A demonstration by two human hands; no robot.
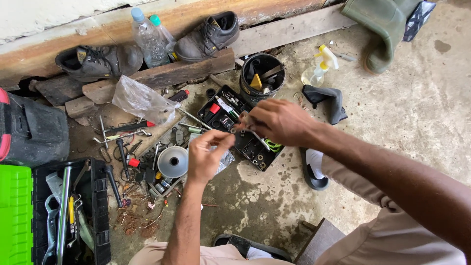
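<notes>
My left hand is raised over the floor with its fingers pinched together on something small that I cannot make out. My right hand is level with it to the right, fingers closed on a small metal part held near the left fingertips. Both hands hover above a black compartment tray of small parts, bits and a red piece. A round metal funnel-like disc lies just left of my left hand.
Loose tools litter the concrete floor at left. A black-and-green toolbox stands open at bottom left. Two black shoes, plastic bottles, a black bucket, a spray bottle and a green boot lie behind.
</notes>
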